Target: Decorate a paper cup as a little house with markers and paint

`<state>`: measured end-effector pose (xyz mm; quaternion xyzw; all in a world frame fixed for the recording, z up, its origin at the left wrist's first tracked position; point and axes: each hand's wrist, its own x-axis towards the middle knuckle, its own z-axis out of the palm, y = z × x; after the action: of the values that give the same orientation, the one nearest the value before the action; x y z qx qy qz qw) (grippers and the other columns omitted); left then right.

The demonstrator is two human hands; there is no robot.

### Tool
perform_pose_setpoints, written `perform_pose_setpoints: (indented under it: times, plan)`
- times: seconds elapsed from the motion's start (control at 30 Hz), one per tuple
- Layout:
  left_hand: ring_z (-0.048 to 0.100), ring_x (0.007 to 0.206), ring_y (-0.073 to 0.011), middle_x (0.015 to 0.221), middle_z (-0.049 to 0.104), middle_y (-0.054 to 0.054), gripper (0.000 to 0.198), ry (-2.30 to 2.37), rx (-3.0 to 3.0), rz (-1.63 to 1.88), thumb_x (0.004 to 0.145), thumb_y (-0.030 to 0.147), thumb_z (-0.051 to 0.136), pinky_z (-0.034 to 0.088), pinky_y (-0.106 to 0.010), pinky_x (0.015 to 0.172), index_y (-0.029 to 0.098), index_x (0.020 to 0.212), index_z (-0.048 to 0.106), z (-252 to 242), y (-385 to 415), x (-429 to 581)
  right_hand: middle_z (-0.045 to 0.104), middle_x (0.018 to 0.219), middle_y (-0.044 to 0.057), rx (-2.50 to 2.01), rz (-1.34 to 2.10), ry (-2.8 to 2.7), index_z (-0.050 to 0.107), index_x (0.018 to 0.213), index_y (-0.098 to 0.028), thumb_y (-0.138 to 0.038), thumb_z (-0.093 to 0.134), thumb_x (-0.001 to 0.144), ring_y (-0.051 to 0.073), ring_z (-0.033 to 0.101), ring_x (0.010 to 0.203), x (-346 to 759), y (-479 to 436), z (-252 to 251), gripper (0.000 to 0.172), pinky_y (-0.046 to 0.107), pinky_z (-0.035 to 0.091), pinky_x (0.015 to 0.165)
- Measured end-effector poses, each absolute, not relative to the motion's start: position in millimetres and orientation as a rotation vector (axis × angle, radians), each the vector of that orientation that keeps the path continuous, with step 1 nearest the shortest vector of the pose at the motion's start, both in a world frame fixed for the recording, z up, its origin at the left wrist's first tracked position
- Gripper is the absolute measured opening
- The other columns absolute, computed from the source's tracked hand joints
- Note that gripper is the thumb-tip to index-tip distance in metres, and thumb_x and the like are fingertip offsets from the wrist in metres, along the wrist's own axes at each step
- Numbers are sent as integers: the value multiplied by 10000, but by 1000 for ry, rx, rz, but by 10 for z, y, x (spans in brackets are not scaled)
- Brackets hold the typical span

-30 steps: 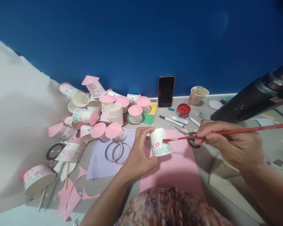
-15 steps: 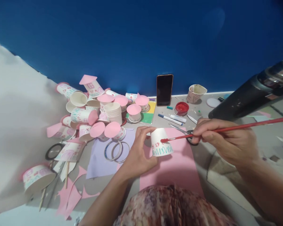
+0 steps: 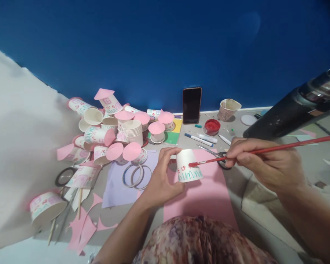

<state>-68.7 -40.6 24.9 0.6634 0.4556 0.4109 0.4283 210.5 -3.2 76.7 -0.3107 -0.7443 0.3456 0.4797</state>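
A white paper cup (image 3: 185, 159), upside down, has green zigzag lines near its rim and small red marks above them. My left hand (image 3: 163, 179) grips it from the left, thumb near the rim and fingers at its top. In my right hand (image 3: 260, 161) is a thin red paintbrush (image 3: 280, 147), held between thumb and fingers. Its red-coated tip touches or nearly touches the cup's side. Under the cup lies a pink paper sheet (image 3: 203, 205). Scissors (image 3: 222, 158) lie partly beneath the brush, beside my right fingertips.
Decorated cups with pink tops (image 3: 107, 99) crowd the left, near a cup stack (image 3: 132, 132). Behind are a phone (image 3: 191, 105), red paint pot (image 3: 212, 127), markers (image 3: 198, 139) and patterned cup (image 3: 228, 109). A dark flask (image 3: 288, 106) leans at right. Rings (image 3: 137, 176) lie on purple paper (image 3: 112, 190).
The brush tip has shifted very slightly right along the cup's side. Both hands keep their grips, and the view has moved a little.
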Motion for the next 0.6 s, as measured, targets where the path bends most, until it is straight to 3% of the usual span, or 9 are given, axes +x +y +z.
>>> perform_pose_setpoints:
  times: [0.27,0.6]
  plan:
    - [542,1367,-321,1379,522,-85,727,1123,1632,1042,713,156,749,497,-484,1161,306,1396,552,254,-401,-692,773,744,30,-733,850,-1726,803,1027,-261,-184,652,1028,193,721,691,2153,-35,729,170,298,579,567]
    - [552,1372,-327,1399,532,-102,713,1117,1604,1036,733,214,783,496,-501,1181,292,1397,536,238,-405,-701,773,721,52,-753,883,-1713,815,969,-233,-247,678,1027,199,700,631,2136,-34,730,150,314,555,525]
